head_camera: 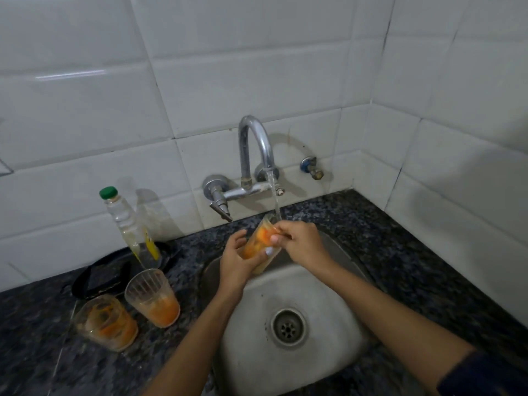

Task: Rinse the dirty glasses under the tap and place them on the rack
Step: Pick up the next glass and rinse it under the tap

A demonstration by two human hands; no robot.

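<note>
Okay, head view only: glass (258,242) held tilted over the sink (337,355), mouth up toward the tap (257,147), water stream landing at its rim. Left hand (235,260) wraps the lower body from the left, fingers curled round it. Right hand (300,242) is at the rim, thumb on the outside wall, fingers apparently hooked inside the mouth, so it pinches the rim, probably rubbing the inside. Orange residue smeared on the inner wall, lower part looks clearer. Two more glasses on the counter (428,267) left of the sink, both upright and well apart from the hands: near glass (107,322) streaked orange, ribbed glass (154,297) with orange liquid in the bottom. Bottle (128,224) with green cap stands behind them, just in front of a black pan (94,278). No rack in view. Handling guess: glass looks thin, rigid, light, breakable against the steel sink or the spout; wet and pulpy means slippery, so the safe hold is a full wrap round the mid or lower body, not the rim alone. Rim pinch is fine for scrubbing while the other hand carries the weight. Tapered shape could slide downward out of a loose hold.
</note>
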